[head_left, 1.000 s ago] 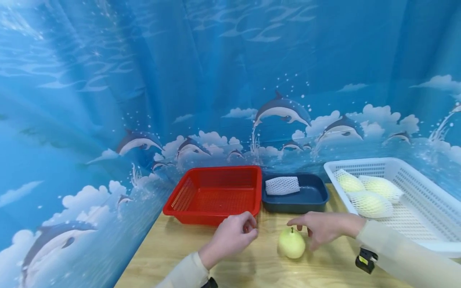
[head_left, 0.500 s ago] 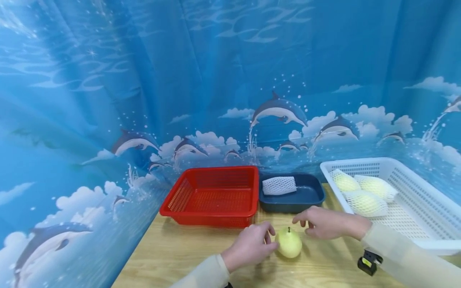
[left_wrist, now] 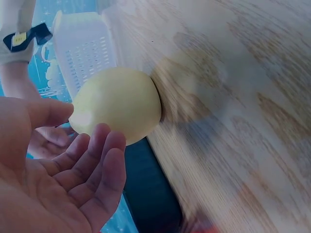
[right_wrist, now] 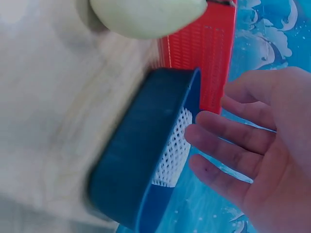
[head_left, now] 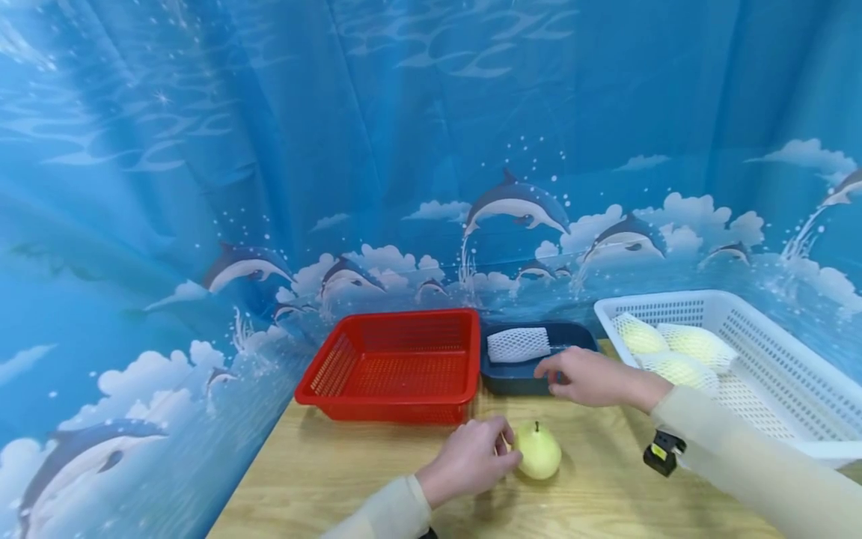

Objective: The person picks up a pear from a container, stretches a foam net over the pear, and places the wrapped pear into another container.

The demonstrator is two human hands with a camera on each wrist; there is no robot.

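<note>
A pale yellow-green pear point(head_left: 539, 452) stands upright on the wooden table, its stem pointing up. My left hand point(head_left: 473, 458) is at the pear's left side, fingers loosely bent and fingertips right at its skin. In the left wrist view, the thumb and fingers overlap the near side of the pear point(left_wrist: 119, 104). My right hand point(head_left: 595, 376) hovers over the front right of a dark blue tray point(head_left: 518, 385) with nothing in it. A white foam net sleeve point(head_left: 518, 345) lies in that tray; the right wrist view shows the fingers near this net point(right_wrist: 174, 153).
A red plastic basket point(head_left: 397, 410) stands left of the tray. On the right is a white basket point(head_left: 808, 448) with several net-wrapped pears point(head_left: 697, 346). A blue dolphin-print curtain point(head_left: 404, 150) hangs behind the table.
My left hand has moved right to the pear's side. My right hand has left the pear and moved back over the blue tray. The pear stays on the table.
</note>
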